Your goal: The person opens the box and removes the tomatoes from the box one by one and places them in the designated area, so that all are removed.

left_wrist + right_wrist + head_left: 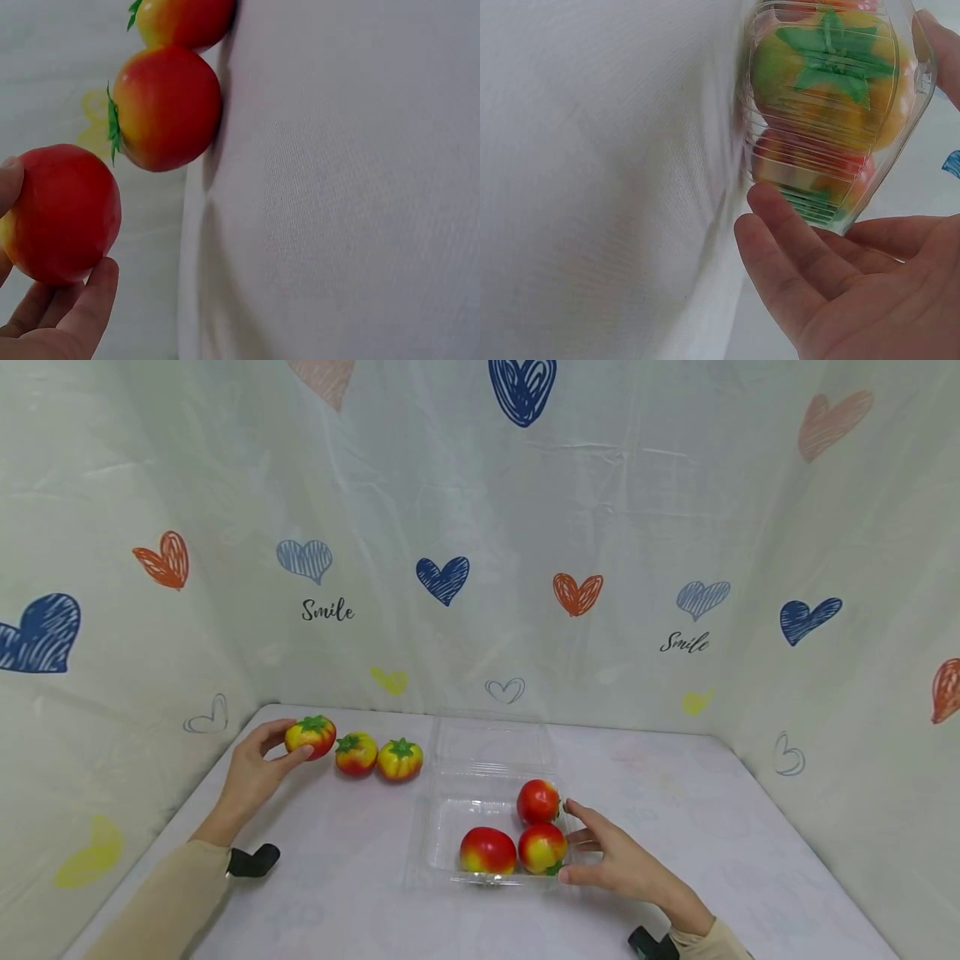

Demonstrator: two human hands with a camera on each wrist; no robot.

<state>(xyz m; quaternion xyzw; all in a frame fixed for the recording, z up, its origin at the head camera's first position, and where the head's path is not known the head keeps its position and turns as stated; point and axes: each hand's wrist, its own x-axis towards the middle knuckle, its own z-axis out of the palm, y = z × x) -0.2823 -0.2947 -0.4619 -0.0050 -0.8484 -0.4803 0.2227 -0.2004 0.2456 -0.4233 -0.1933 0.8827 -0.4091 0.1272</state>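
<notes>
My left hand [251,772] grips a red-and-yellow toy tomato [311,737] with a green calyx between thumb and fingers. In the left wrist view this tomato [64,215] is raised off the table. Two more toy tomatoes, one [356,753] near the held one and another [401,760] beside it, sit on the table. My right hand [618,856] is at the right side of a clear plastic box [442,827] with its lid raised at the back. In the right wrist view its thumb and spread fingers touch the box [810,161]. Three tomatoes lie inside, including one [487,850] at front.
Behind the white-covered table [337,893] hangs a pale curtain [450,485] printed with hearts and the word Smile. The box's transparent lid [491,743] leans toward the table's back edge. A black strap [255,860] is on the left wrist.
</notes>
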